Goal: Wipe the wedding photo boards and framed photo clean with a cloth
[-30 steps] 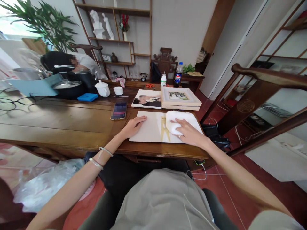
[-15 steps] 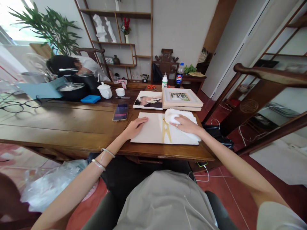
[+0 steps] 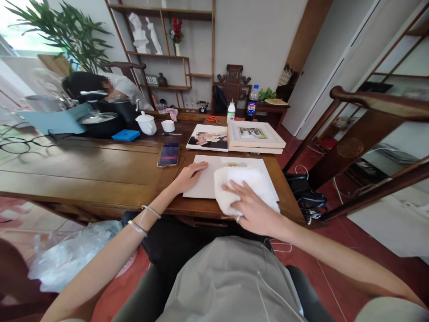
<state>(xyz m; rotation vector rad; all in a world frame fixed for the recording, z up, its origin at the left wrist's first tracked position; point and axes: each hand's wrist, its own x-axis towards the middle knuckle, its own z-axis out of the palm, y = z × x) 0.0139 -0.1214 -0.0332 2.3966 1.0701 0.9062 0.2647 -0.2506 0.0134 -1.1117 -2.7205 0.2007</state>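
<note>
A thin white board (image 3: 203,185) lies flat near the table's front edge. My left hand (image 3: 190,176) rests flat on its left side, fingers stretched out, holding nothing. Under my right hand (image 3: 250,203) is a white towel (image 3: 258,176), bunched over the board's right half and reaching past its front edge. The fingers of that hand are somewhat spread as they press into the towel. A small yellow mark (image 3: 232,164) shows on the board just behind the towel; the rest of that area is covered.
Behind the board lie a photo print (image 3: 208,137) and stacked picture frames (image 3: 254,138). A phone (image 3: 168,154) is to the left. Farther back stand a cola bottle (image 3: 252,103), a white bottle (image 3: 231,112), orange-handled scissors (image 3: 212,119) and a teapot (image 3: 146,124). Another person leans over at the far left.
My right hand has moved toward me and slightly left, dragging the towel over the board. The long yellow streaks seen before are now mostly covered. My left hand has stayed in place.
</note>
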